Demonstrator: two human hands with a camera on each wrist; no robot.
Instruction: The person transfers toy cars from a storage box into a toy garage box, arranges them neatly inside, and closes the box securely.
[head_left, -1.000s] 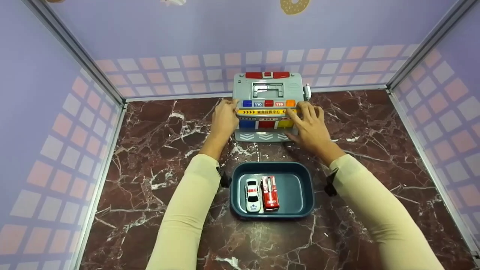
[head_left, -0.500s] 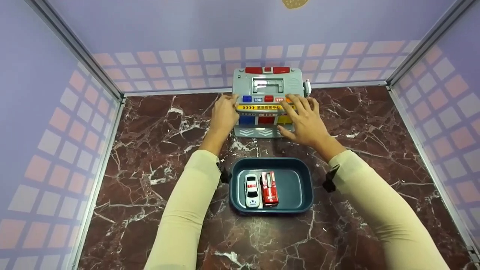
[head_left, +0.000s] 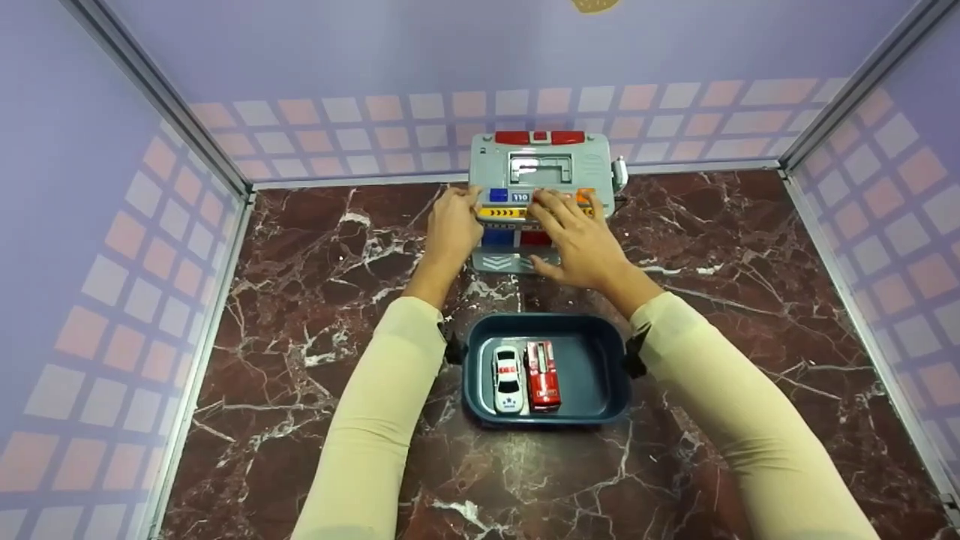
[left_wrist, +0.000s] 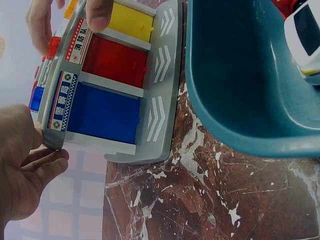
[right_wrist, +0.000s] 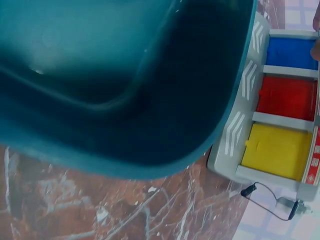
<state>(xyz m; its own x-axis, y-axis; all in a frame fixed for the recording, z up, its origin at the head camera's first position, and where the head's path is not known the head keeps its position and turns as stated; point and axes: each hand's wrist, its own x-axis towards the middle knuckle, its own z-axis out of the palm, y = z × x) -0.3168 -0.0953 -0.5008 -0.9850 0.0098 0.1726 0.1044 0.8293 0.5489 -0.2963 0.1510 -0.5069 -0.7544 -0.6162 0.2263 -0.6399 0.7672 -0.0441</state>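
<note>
A grey toy emergency-station garage (head_left: 491, 169) stands against the back wall. Its blue door (left_wrist: 105, 112), red door (left_wrist: 115, 62) and yellow door (right_wrist: 277, 150) are all down. My left hand (head_left: 454, 225) grips the garage's left edge, thumb above and curled fingers below. Over the front of the roof reaches my right hand (head_left: 581, 240), fingers spread and fairly straight. Its fingertips lie at the middle red button, which they partly cover. To either side show the blue button (head_left: 499, 195) and the orange button (head_left: 586, 195).
Nearer me, a dark teal tray (head_left: 589, 375) sits on the marbled tabletop (head_left: 315, 300). It holds a white toy police car (head_left: 508, 379) and a red toy fire truck (head_left: 543, 375). A black cord (right_wrist: 262, 206) hangs at the garage's right side. Patterned walls enclose three sides.
My right hand has slid left along the roof, from the orange button to the middle red one. The left hand has kept its place at the garage's edge. The head view has shifted slightly.
</note>
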